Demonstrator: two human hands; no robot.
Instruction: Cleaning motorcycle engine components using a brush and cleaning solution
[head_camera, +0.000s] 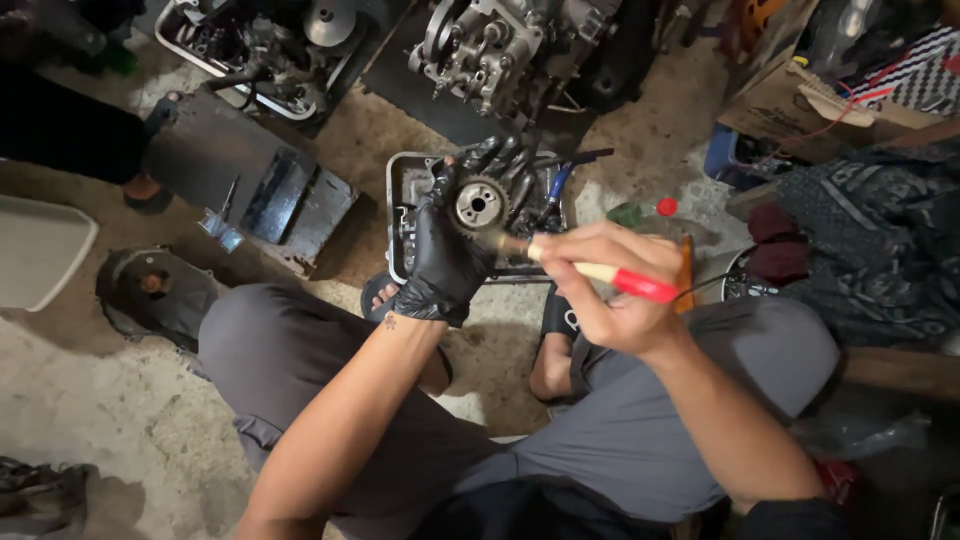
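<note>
Squatting on a dirt workshop floor (90, 400) w/ engine blocks (500, 45) ahead, a person works over a metal tray (398, 215). Gloved left hand (450, 235) grips a round toothed gear (478, 205) above the tray; bare right hand (610, 285) pinches a red-handled brush (600, 272), bristles at the gear's edge. Best approach, prob.: hold gear steady, short strokes along the teeth.
</note>
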